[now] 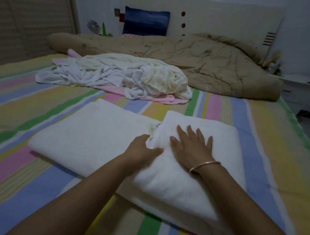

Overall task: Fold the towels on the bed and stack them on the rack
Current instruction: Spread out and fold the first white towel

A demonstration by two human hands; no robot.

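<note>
A: Nearest?
B: 2 bare forearms [78,195] reaching over the striped sheet [30,181] to a white towel [91,139] lying on the bed, its right part doubled over.
A: The hands?
B: The left hand [143,151] pinches the folded flap's edge, thumb on top, fingers tucked beneath. The right hand [191,148] lies flat on the flap, fingers straight and spread, a bangle [204,165] at the wrist.
A: Other towels?
B: A crumpled pile [116,75] of white, cream and pink ones lies farther up the bed, just before a beige quilt [212,62].
</note>
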